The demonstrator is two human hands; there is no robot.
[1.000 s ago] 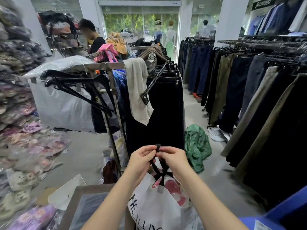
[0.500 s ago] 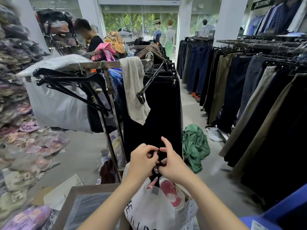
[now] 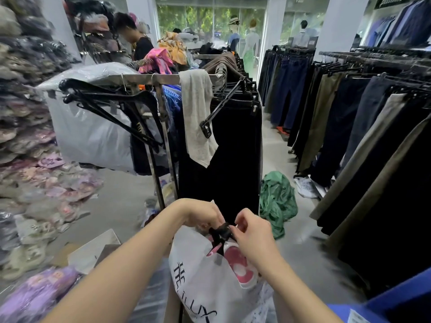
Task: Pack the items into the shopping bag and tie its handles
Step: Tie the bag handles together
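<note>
Grey floor, metal clothes racks, white pillars, daylit shopfront windows.

Grey floor — green garment heap, packaged slippers piled left.

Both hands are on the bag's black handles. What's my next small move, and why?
Probably pull the two ends apart to tighten the tie: your left hand and right hand both pinch the black handles, bunched together above the white bag, and a pink item already sits inside.

White bag, black handles
</note>
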